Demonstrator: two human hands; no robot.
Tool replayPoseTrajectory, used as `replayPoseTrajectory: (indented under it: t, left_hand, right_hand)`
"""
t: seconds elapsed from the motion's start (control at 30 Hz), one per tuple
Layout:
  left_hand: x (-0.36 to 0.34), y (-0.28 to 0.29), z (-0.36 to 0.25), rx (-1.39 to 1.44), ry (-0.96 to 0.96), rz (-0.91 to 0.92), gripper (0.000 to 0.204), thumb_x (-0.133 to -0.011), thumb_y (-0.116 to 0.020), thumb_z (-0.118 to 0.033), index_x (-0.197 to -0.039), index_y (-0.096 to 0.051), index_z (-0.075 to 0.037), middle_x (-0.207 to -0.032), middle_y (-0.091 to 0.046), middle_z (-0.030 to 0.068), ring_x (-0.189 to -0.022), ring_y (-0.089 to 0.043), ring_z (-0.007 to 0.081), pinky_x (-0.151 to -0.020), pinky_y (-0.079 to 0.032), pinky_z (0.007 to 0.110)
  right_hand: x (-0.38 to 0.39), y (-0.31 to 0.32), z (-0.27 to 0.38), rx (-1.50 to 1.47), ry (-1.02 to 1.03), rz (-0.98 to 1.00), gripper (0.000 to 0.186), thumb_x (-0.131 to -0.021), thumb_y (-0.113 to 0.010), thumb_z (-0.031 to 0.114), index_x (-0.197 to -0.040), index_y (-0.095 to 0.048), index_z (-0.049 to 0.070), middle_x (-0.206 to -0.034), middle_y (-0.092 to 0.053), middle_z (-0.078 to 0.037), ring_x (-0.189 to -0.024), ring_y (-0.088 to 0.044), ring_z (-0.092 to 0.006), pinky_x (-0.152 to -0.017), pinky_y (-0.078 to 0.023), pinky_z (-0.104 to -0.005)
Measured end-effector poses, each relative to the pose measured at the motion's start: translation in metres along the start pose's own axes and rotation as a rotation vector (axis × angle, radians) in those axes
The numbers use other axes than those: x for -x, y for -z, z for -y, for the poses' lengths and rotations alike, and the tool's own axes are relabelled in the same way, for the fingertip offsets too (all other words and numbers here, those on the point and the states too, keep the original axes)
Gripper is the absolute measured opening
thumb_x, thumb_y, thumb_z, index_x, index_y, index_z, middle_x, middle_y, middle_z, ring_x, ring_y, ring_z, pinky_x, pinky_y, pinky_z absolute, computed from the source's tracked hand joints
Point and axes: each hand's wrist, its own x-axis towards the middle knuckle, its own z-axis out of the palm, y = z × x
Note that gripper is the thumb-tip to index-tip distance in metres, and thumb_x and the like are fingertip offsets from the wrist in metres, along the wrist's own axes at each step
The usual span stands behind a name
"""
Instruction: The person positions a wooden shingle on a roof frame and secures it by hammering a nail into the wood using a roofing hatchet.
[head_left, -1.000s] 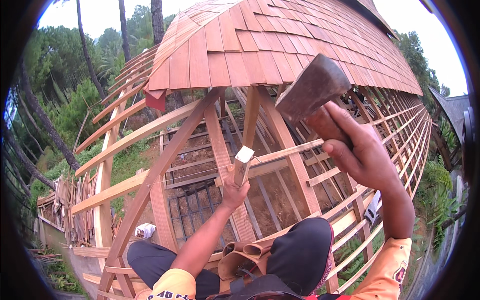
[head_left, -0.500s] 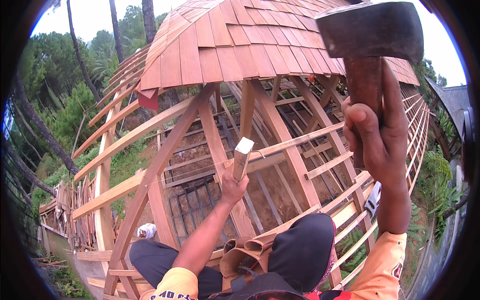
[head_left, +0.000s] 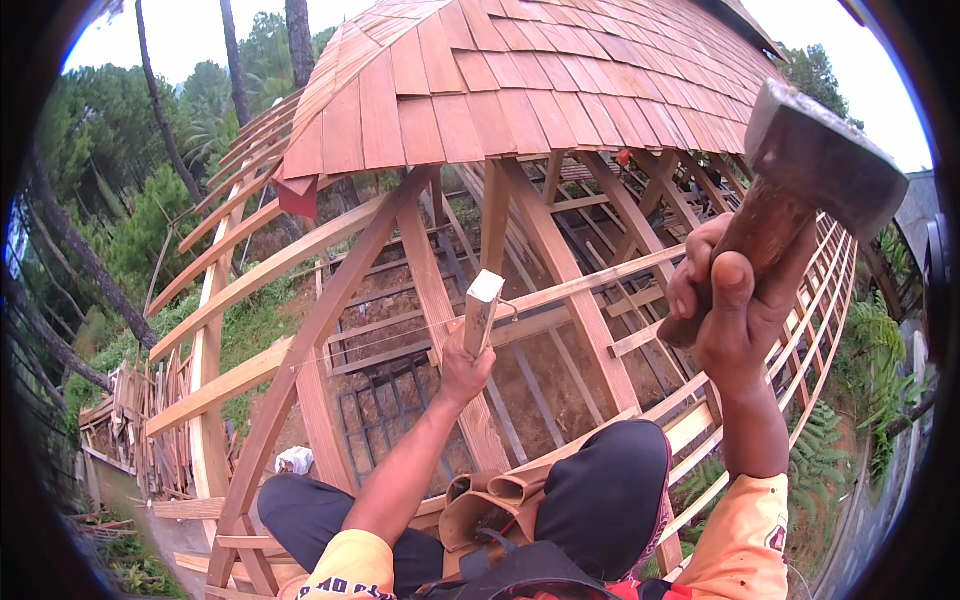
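My right hand (head_left: 745, 300) is raised at the right, its fingers wrapped round the wooden handle of a hammer (head_left: 825, 160). The heavy dark metal head tilts toward the right, well away from the wood in my other hand. My left hand (head_left: 468, 370) grips a squared wooden batten (head_left: 480, 310) in front of my knees, with its pale cut end facing up. Beside that end sticks out a thin bent piece, perhaps a nail or wire. A long light batten (head_left: 590, 285) runs rightward across the rafters just behind my left hand.
Sloping rafters (head_left: 565, 270) and curved battens (head_left: 270, 255) form an open roof frame around me, with ground visible far below. Reddish wooden shingles (head_left: 430, 130) cover the part ahead. A brown tool pouch (head_left: 475, 520) hangs between my knees. Stacked timber (head_left: 165, 425) lies lower left.
The hammer has swung from upright to leaning right, its head moving right and lower. My right hand has dropped slightly. My left hand and the batten have stayed almost still.
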Motion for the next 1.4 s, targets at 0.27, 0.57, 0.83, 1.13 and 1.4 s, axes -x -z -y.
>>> replayPoseTrajectory:
  t: [0.27,0.57,0.83,1.13,1.4]
  left_hand:
    - [-0.02,0.023,0.001,0.2,0.25,-0.053,0.033,-0.079,-0.059,-0.005,-0.111,-0.054,0.002,-0.091,-0.063,0.0122,-0.077,-0.063,0.0216,-0.073,-0.052,0.037]
    - [-0.056,0.091,-0.072,0.034,1.096,0.902,0.031,-0.099,-0.057,-0.023,-0.119,-0.036,-0.009,-0.086,-0.06,0.008,-0.06,-0.065,0.0146,-0.051,-0.056,0.032]
    - [0.073,0.093,-0.016,0.416,1.703,0.617,0.035,-0.097,-0.058,-0.04,-0.113,-0.053,-0.009,-0.078,-0.064,0.0104,-0.047,-0.061,0.0186,-0.035,-0.049,0.034]
    - [0.068,0.09,-0.012,0.462,1.709,0.624,0.041,-0.098,-0.056,-0.044,-0.118,-0.054,-0.008,-0.075,-0.061,0.0081,-0.046,-0.059,0.0161,-0.036,-0.048,0.031]
    - [0.074,0.094,-0.013,0.46,1.687,0.597,0.037,-0.097,-0.058,-0.04,-0.118,-0.052,-0.01,-0.077,-0.061,0.0108,-0.045,-0.059,0.0179,-0.035,-0.048,0.032]
  right_hand:
    - [0.094,0.005,-0.05,0.409,-0.515,0.834,0.056,-0.096,-0.064,0.015,-0.144,-0.039,0.004,-0.11,-0.066,-0.028,-0.099,-0.063,-0.0468,-0.08,-0.051,-0.0523]
    - [0.176,0.012,-0.128,0.412,-0.607,0.47,0.04,-0.094,-0.059,0.007,-0.132,-0.048,-0.001,-0.106,-0.065,-0.028,-0.1,-0.062,-0.0498,-0.083,-0.051,-0.0507]
    - [0.308,-0.05,-0.185,0.317,-0.613,0.579,0.044,-0.092,-0.06,0.006,-0.134,-0.045,0.001,-0.113,-0.062,-0.024,-0.099,-0.062,-0.0477,-0.079,-0.052,-0.0536]
    - [0.319,-0.066,-0.185,0.47,-0.718,0.824,0.035,-0.094,-0.055,0.012,-0.128,-0.046,0.008,-0.097,-0.064,-0.021,-0.086,-0.067,-0.0454,-0.07,-0.054,-0.0559]
    - [0.289,-0.069,-0.164,0.202,-0.609,0.562,0.036,-0.096,-0.058,0.019,-0.126,-0.043,0.006,-0.113,-0.064,-0.026,-0.095,-0.064,-0.0498,-0.077,-0.051,-0.0594]
